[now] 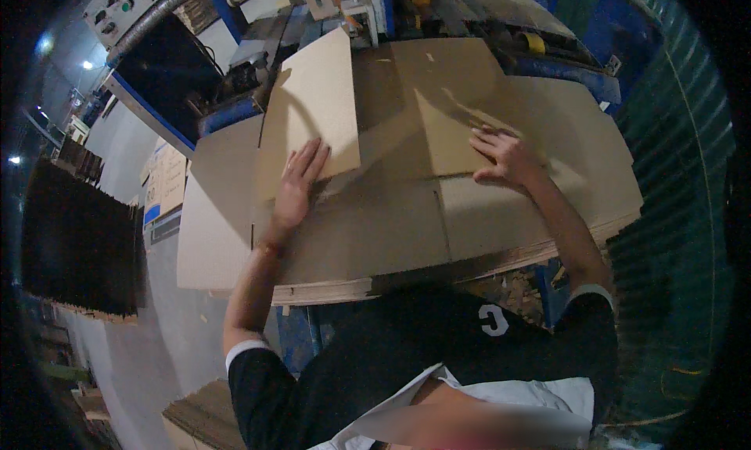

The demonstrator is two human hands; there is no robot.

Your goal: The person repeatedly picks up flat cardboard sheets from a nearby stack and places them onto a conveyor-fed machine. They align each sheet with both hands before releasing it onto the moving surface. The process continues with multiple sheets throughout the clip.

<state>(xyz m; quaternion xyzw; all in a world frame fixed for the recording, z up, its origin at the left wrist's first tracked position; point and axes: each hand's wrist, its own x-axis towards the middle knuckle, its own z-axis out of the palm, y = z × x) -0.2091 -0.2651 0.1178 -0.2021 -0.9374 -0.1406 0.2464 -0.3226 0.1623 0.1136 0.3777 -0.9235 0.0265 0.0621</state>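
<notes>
A stack of flat brown cardboard sheets [540, 223] lies in front of me, slots cut into the top one. On it rests a partly folded cardboard blank. Its left panel [317, 98] is tilted up and catches the light; its right panel [450, 82] lies folded inward, nearly flat. My left hand [301, 180] presses against the lower part of the left panel, fingers stretched out. My right hand [507, 157] lies with spread fingers at the right panel's outer edge. Neither hand grips anything.
A blue-framed machine [563, 71] stands just beyond the stack. At the upper left is a control panel [125, 8] with buttons. A dark stack of cardboard [82, 239] stands on the left, more cardboard [203, 411] at the lower left. Green corrugated sheeting [673, 184] runs along the right.
</notes>
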